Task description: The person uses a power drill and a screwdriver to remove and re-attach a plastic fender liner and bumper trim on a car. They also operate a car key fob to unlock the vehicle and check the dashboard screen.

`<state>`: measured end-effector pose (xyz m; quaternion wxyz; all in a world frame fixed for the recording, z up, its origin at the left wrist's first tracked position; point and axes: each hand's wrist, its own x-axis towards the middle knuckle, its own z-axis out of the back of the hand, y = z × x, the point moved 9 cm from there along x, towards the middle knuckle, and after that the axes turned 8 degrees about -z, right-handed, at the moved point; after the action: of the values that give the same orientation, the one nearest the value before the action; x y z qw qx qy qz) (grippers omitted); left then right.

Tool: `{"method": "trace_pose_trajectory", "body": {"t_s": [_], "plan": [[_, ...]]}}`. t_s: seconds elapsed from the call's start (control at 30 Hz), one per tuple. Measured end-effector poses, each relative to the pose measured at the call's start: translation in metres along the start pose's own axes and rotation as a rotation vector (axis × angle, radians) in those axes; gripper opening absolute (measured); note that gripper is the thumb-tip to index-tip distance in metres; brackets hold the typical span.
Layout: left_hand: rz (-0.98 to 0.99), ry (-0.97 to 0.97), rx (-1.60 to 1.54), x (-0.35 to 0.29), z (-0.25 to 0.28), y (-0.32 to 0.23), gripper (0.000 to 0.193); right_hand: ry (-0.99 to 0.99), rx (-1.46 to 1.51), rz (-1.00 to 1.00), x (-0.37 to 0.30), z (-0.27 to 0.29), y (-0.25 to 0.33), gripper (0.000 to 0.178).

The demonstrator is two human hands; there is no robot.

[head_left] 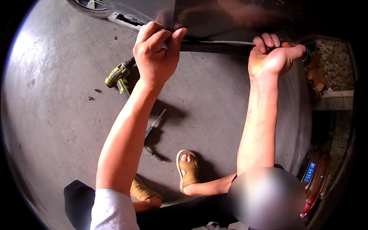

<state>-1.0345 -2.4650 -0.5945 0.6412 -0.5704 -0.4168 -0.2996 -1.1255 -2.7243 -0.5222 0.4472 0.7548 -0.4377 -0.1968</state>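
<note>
Both my hands are raised to the lower edge of a glossy dark car body panel [222, 23]. My left hand [155, 53] is closed at that edge, thumb against the panel and fingers curled in. A pale grey sliver shows between its thumb and fingers, too little to name. Further right, my right hand [270, 59] is turned palm up with its fingers curled under the edge. An orange and dark piece [285, 45] shows between its fingers and thumb. What kind of thing it is, I cannot make out.
A yellow-green cordless drill [119, 76] lies on the grey floor [57, 134] beside my left forearm. Nearer me is a dark-handled tool with a metal shaft [157, 119]. A car wheel [92, 9] stands far left. At right, another vehicle's rear [316, 180] shows. My sandalled feet [188, 170] are below.
</note>
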Motion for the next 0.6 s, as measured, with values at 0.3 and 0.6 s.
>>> {"method": "trace_pose_trajectory", "body": {"t_s": [0.3,0.6], "plan": [[0.034,0.008,0.048,-0.001,0.002,0.002,0.023,0.002,0.056,-0.048,-0.005,0.003,-0.018,0.054],[0.004,-0.026,0.005,-0.004,0.001,0.005,0.022,-0.032,0.291,-0.068,0.009,0.042,-0.041,0.037]]}}
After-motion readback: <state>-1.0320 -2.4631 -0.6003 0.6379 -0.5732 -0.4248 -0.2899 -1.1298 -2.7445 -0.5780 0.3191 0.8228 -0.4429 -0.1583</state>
